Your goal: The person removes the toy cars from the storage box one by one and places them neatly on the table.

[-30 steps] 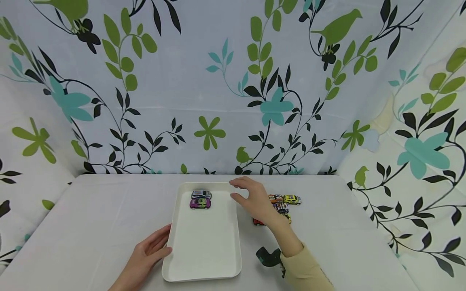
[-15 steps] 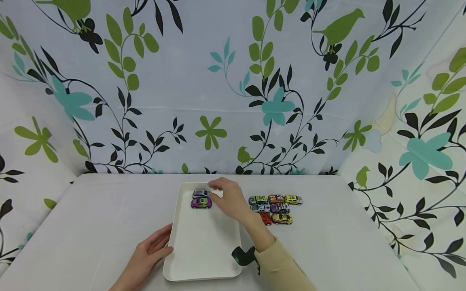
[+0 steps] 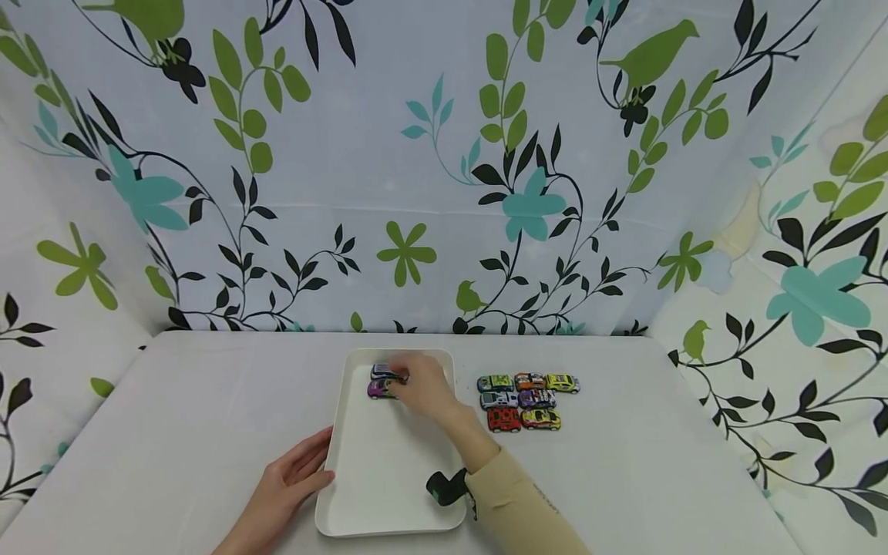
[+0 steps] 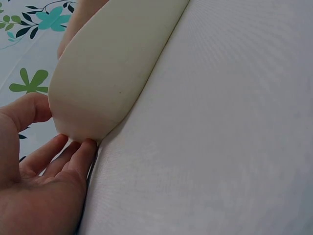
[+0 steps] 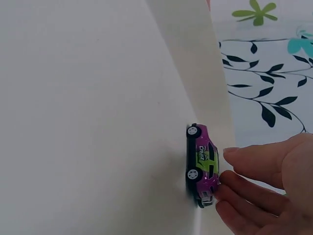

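Observation:
A shallow white tray [image 3: 390, 462] lies on the table. At its far left corner stand two toy cars side by side: a silver one [image 3: 378, 371] and, nearer, a purple-and-green one [image 3: 378, 388]. My right hand [image 3: 423, 385], blurred in the head view, reaches over them. In the right wrist view its fingertips are right at the roof of the purple toy car [image 5: 205, 164], thumb and fingers apart with nothing visible between them; the silver car is hidden there. My left hand [image 3: 284, 478] touches the tray's left edge, its fingertips [image 4: 88, 144] against the outer wall.
Right of the tray sit several toy cars in three rows, among them a green one [image 3: 496, 383], a red one [image 3: 503, 420] and a yellow one [image 3: 563, 383]. A dark camera mount [image 3: 446, 489] at my right wrist overlaps the tray's right edge. Patterned cloth [image 3: 333, 193] hangs behind.
My right hand has moved left, from near the tray's right edge to above the two cars in it. The car group on the right came into full view. My left hand stays at the tray.

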The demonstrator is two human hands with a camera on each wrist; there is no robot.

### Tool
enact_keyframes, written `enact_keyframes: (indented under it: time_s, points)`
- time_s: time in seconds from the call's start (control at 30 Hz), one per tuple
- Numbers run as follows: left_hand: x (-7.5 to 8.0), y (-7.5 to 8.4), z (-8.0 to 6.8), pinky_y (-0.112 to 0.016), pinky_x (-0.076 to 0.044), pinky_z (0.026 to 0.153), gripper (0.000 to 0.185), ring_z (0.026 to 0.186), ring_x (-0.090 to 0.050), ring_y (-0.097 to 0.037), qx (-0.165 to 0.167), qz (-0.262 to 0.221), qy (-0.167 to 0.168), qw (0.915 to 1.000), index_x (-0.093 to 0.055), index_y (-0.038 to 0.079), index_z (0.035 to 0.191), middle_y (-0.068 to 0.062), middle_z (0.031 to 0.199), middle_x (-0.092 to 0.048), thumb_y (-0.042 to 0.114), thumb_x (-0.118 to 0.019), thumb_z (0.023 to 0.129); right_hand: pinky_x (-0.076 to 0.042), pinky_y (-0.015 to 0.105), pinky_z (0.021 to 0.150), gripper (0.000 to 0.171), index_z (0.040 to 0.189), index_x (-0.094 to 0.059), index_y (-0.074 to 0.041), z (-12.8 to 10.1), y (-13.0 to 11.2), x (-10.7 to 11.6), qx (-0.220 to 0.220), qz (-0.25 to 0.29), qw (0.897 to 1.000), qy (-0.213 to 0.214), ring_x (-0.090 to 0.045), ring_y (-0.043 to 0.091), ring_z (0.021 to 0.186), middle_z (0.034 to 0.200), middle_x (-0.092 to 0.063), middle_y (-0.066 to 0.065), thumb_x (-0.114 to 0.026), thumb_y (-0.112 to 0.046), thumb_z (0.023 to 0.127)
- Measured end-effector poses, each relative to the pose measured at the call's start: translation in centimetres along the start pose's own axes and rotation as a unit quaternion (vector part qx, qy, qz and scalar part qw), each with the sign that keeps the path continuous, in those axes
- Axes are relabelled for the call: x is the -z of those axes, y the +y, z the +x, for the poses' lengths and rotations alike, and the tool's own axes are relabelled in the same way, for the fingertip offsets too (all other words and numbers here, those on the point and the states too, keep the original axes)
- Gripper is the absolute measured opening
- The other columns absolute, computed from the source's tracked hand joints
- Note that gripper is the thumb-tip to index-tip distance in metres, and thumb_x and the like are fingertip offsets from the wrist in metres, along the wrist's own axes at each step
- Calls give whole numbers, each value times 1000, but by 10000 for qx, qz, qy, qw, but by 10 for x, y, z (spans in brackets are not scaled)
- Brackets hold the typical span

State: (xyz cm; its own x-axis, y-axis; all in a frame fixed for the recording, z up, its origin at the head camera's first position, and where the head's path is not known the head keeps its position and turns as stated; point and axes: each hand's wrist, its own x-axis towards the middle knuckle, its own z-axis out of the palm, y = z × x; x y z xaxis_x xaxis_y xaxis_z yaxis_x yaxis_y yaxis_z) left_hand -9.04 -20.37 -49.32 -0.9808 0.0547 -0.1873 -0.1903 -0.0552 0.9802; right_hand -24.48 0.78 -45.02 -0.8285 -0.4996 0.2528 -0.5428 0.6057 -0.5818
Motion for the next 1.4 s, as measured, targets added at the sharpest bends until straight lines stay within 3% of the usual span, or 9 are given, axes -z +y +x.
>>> enact_keyframes:
  time_s: [0.17, 0.4, 0.8, 1.4]
  points:
    - [-1, 0, 0, -11, -47, 98, 67, 121, -50, 12, -12, 17, 25, 10000, -36, -2, 151, -19, 158, -35, 7, -68, 93, -52, 37, 96, 27, 112, -75, -1, -2, 1, -4, -353, -162, 9988, -313, -65, 27, 107, 111, -72, 12, -75, -6, 85]
    - [-1, 1, 0, -11, -46, 98, 69, 120, -50, 14, 68, 28, 31, 10000, -35, -1, 152, -18, 159, -34, 9, -68, 93, -53, 33, 83, 23, 104, -78, -4, -1, 1, -4, -318, -469, 9980, -269, -65, 24, 97, 101, -71, 7, -76, -2, 81]
    - [-1, 3, -1, -11, -47, 98, 68, 120, -50, 13, 71, 46, 37, 10000, -35, 0, 152, -17, 158, -35, 9, -68, 93, -54, 39, 92, 27, 103, -78, -6, -3, 2, -6, -491, -458, 9971, -360, -65, 26, 104, 107, -70, 7, -78, 2, 77]
    - [0, 4, 0, -11, -46, 98, 69, 119, -49, 14, 85, 113, 26, 9999, -35, -1, 152, -18, 158, -34, 10, -68, 93, -54, 38, 91, 28, 100, -74, -7, -7, 2, -7, -587, -142, 9975, -354, -64, 23, 100, 104, -70, 7, -81, 5, 76]
